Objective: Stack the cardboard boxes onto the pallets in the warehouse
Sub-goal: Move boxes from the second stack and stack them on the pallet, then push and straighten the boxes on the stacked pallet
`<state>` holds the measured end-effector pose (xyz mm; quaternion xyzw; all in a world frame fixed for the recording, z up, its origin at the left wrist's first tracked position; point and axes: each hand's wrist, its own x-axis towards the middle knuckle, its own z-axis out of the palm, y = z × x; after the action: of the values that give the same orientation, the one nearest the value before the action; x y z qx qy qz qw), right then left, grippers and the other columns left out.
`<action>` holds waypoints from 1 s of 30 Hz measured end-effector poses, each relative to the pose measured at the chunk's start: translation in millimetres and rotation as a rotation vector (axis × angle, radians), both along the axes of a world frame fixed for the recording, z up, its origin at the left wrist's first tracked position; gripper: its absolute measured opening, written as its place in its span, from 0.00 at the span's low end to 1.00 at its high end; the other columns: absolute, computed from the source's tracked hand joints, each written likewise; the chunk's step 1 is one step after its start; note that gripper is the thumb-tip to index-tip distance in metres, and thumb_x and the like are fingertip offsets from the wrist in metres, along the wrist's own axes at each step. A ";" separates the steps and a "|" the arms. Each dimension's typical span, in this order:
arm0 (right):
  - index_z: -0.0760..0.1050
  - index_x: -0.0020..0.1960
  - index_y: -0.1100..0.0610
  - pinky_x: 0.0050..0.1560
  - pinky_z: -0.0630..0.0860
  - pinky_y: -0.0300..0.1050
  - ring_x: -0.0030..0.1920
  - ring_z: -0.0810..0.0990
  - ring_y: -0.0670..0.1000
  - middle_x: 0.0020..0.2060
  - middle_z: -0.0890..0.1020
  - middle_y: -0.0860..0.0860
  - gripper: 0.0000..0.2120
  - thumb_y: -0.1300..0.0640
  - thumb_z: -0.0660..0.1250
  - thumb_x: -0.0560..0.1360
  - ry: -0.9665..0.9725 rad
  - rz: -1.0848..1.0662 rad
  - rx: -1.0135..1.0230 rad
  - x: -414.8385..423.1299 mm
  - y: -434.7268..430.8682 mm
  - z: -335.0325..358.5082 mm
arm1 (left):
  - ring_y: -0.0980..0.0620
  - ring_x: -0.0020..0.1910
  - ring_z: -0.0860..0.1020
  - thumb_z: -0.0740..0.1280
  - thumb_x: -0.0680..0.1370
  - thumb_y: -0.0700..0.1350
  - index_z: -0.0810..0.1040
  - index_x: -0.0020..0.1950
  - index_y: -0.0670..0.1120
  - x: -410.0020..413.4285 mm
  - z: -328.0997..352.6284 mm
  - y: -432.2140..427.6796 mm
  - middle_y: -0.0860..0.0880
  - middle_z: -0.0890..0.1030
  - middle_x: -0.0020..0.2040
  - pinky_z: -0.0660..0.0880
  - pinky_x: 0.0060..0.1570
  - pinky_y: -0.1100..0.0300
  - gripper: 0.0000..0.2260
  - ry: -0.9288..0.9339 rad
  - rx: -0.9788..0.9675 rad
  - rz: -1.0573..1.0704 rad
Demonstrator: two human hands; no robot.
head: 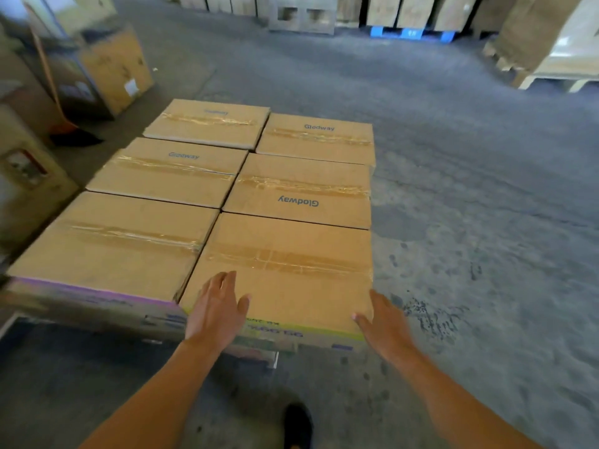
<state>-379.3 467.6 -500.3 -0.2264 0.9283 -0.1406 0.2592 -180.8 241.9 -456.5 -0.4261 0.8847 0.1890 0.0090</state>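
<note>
While near-right box (pixel 285 270) sits in the six-box layer (pixel 175 176), left hand (pixel 215 306) lies flat on top, right hand (pixel 384 322) spread against its right corner. Stiff, taped, likely heavy; grip opposite bottom edges.

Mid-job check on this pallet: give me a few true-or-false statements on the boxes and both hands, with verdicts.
1. The box layer shows six boxes, two columns of three. True.
2. The left hand grips a tape roll. False: it lies open and flat on the near right box.
3. The right hand is at that box's near right corner. True.
4. Every readable "Glodway" print faces the same way. False: the one on the middle right box is upside down from this view.
5. A blue pallet sits at the far end. True.
</note>
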 end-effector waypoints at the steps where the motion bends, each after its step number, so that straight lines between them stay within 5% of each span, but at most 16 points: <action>1: 0.55 0.81 0.57 0.72 0.64 0.53 0.76 0.64 0.60 0.79 0.62 0.56 0.33 0.44 0.61 0.82 0.037 0.028 -0.024 3.0 4.3 9.4 | 0.46 0.74 0.66 0.60 0.83 0.55 0.63 0.78 0.45 0.5 7.6 9.0 0.46 0.68 0.76 0.66 0.71 0.50 0.26 0.023 -0.028 -0.020; 5: 0.64 0.76 0.58 0.66 0.68 0.53 0.70 0.70 0.60 0.73 0.70 0.57 0.28 0.44 0.61 0.82 0.167 0.086 -0.101 21.3 33.5 50.1 | 0.47 0.70 0.70 0.58 0.83 0.55 0.67 0.74 0.47 14.6 39.4 51.3 0.47 0.71 0.73 0.69 0.67 0.50 0.22 0.108 -0.124 -0.062; 17: 0.71 0.68 0.58 0.61 0.72 0.53 0.66 0.73 0.59 0.68 0.75 0.57 0.23 0.43 0.58 0.83 0.358 0.198 -0.276 28.1 98.5 156.6 | 0.44 0.61 0.76 0.63 0.81 0.51 0.75 0.67 0.44 33.4 135.3 154.2 0.45 0.80 0.63 0.71 0.65 0.49 0.18 0.290 -0.356 -0.101; 23: 0.73 0.68 0.57 0.61 0.71 0.49 0.67 0.73 0.59 0.67 0.75 0.56 0.22 0.43 0.60 0.82 0.442 0.208 -0.392 -50.0 125.7 192.3 | 0.40 0.59 0.79 0.62 0.78 0.54 0.78 0.65 0.42 -44.2 161.4 189.9 0.42 0.82 0.59 0.78 0.55 0.47 0.21 0.374 -0.419 -0.053; 27: 0.75 0.64 0.57 0.60 0.74 0.51 0.64 0.75 0.61 0.63 0.78 0.57 0.38 0.28 0.47 0.76 0.438 0.247 -0.418 -130.6 152.5 201.9 | 0.39 0.58 0.79 0.62 0.78 0.55 0.78 0.65 0.42 -125.2 161.1 222.4 0.41 0.82 0.59 0.79 0.54 0.46 0.22 0.373 -0.361 0.011; 30: 0.75 0.65 0.57 0.62 0.73 0.53 0.65 0.74 0.62 0.64 0.78 0.57 0.29 0.34 0.54 0.80 0.454 0.305 -0.360 -194.6 173.0 202.1 | 0.42 0.61 0.78 0.64 0.80 0.55 0.76 0.68 0.45 -178.4 165.7 253.7 0.43 0.81 0.62 0.78 0.55 0.49 0.20 0.331 -0.317 0.079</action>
<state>-573.9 640.6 -298.2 -0.4305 0.8781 -0.2079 0.0196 -359.2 495.6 -290.8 -0.4197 0.8753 0.1152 -0.2105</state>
